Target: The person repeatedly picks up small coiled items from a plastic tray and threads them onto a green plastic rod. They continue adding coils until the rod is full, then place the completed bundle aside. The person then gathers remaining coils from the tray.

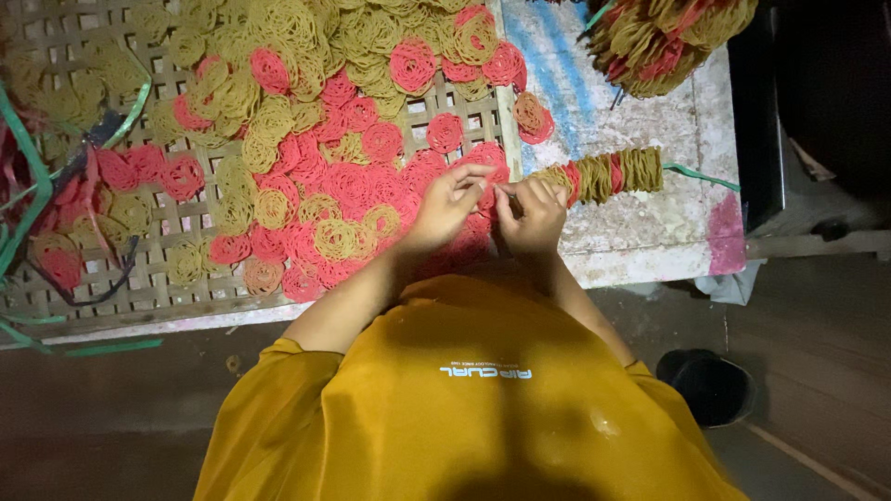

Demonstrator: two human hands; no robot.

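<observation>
Brittle, light noodle-coil crackers were threaded: the stacked skewer (608, 173), at three o'clock, was pinched by the right hand (532, 216); a pink disc (483, 190), best edge-held, by the left hand (448, 202).

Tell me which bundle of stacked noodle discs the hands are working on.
The long skewer-like stack lying on the white table, its end at the right hand. The other bundle sits untouched at the top edge.

Noodle discs (306, 176) on lattice tray (56, 37), left of strung stack (613, 173)
</observation>
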